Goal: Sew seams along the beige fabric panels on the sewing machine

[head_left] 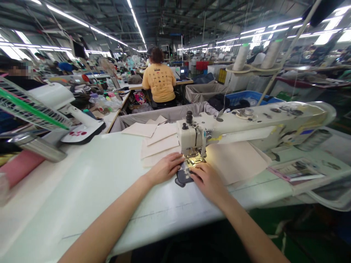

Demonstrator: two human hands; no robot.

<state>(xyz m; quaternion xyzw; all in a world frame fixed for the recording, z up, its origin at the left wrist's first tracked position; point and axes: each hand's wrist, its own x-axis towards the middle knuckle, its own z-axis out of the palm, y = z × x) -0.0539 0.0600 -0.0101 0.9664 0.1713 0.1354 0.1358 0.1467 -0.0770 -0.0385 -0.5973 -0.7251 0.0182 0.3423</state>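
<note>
Left hand: My left hand point(166, 168) is lying flat and open on the worktop point(95, 182), its fingertips reaching the near edge of the beige fabric pieces point(159, 144), and it isn't pinching anything.

Right hand: My right hand point(208, 181) is lying open on the dark fabric piece point(182, 179), pressing it down with spread fingers rather than gripping it.

Dark piece: It is sitting between my hands, just in front of the presser foot point(196, 159) of the long-arm sewing machine point(246, 124). My hands are hiding part of it, so I cannot tell how far it is reaching under the foot.

Progress: Several beige pieces are lying overlapped beyond my left hand, and a larger beige panel point(233, 162) is spreading out to the right of the foot. I cannot tell which pieces are already sewn, or how much stitching the dark piece is carrying.

Around me: Thread cones point(241, 56) are standing on a stand beyond the machine, a fan point(41, 104) is sitting at the worktop's left edge, and a co-worker in a yellow T-shirt point(159, 82) is sitting further ahead.
</note>
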